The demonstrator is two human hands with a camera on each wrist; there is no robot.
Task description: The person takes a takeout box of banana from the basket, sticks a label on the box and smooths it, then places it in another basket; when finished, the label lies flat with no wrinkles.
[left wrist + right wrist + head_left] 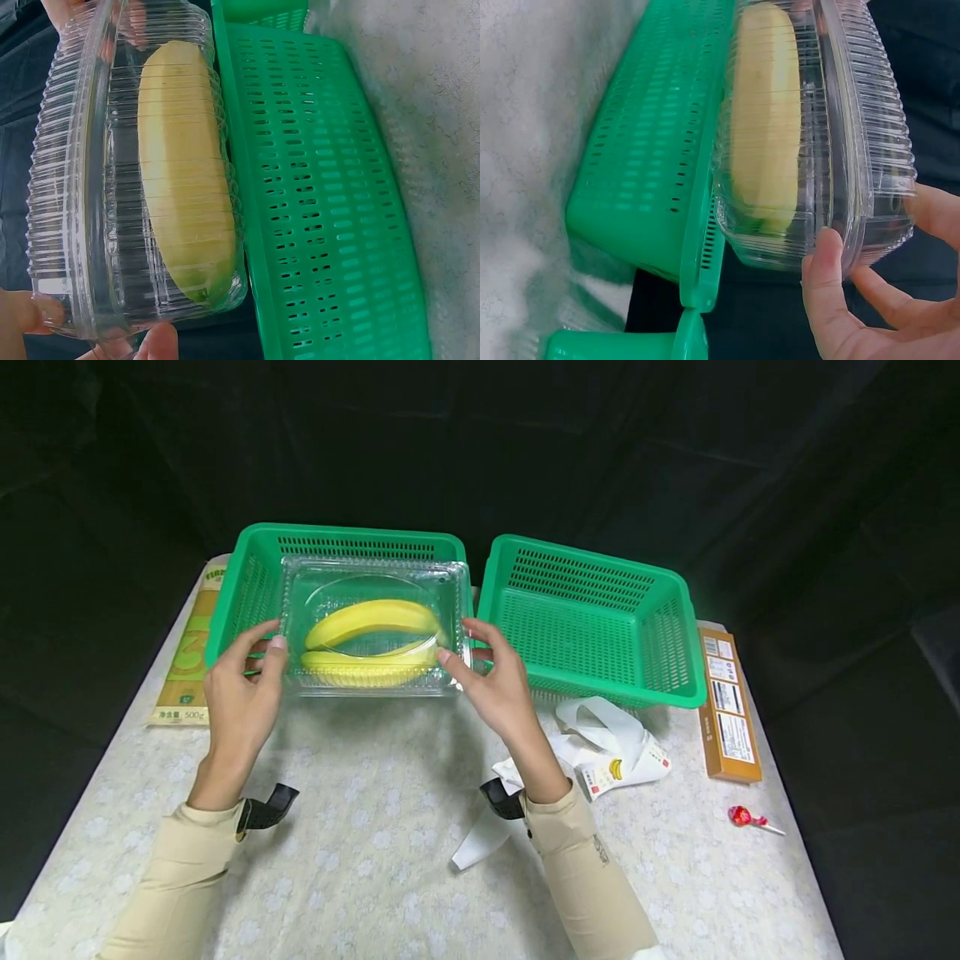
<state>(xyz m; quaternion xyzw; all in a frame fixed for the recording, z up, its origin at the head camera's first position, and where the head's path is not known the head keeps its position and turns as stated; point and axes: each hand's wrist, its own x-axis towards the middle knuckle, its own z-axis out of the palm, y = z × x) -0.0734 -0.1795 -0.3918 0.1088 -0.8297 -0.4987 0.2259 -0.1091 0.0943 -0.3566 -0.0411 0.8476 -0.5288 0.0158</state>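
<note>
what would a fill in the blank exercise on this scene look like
The clear container between the left hand and right hand holds ___ bananas.
Both baskets are coloured ___.
The lollipop lies on the person's ___ side of the table.
The flat packet is printed with the weight ___.

Missing words: two; green; right; 500g

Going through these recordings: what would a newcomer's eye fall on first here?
Probably the two yellow bananas, bright inside a clear plastic box that the left hand and right hand hold over the left green basket. Next, the right green basket beside it, and the small red lollipop on the tablecloth's right side.
</note>
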